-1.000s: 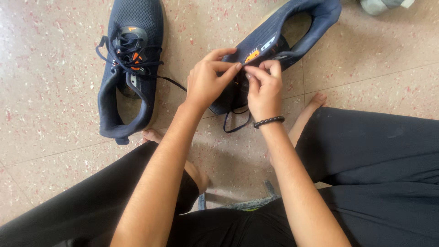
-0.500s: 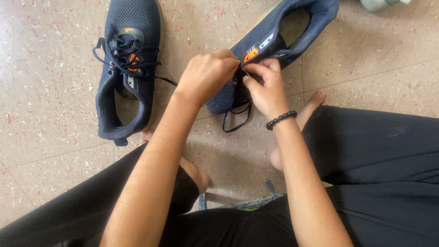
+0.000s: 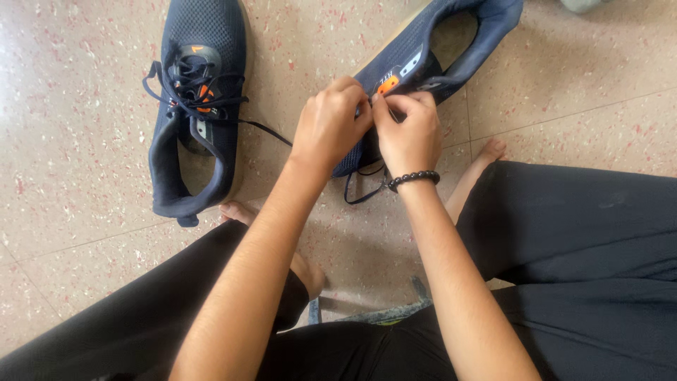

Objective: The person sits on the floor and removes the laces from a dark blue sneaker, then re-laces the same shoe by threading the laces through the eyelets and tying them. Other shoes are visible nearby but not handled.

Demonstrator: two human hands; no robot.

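Navy mesh covers both shoes on the speckled floor (image 3: 578,92). You sit with legs folded, and both hands meet over the right shoe (image 3: 430,63), which lies far and a little right of centre, its toe toward you and its opening away.

Your left hand (image 3: 330,127) is curled narrow, fingertips pinched at the lacing area next to the orange tab (image 3: 387,85); what it grips is hidden under the knuckles. Your right hand (image 3: 407,134), with a dark bead bracelet (image 3: 413,179) at the wrist, is also pinched shut, thumb and forefinger closed just beside the left fingertips, most likely on the lace.

A loop of lace (image 3: 363,190) hangs slack below your hands, near the toe, so this shoe looks only partly laced or unlaced; which way the work runs cannot be told.

The left shoe (image 3: 197,106) lies well apart on the far left, untouched. Its lace (image 3: 194,88) is threaded but loose and tangled over the tongue, one end trailing right toward your left wrist. No bow is tied there, so judging by this, neither shoe is finished.
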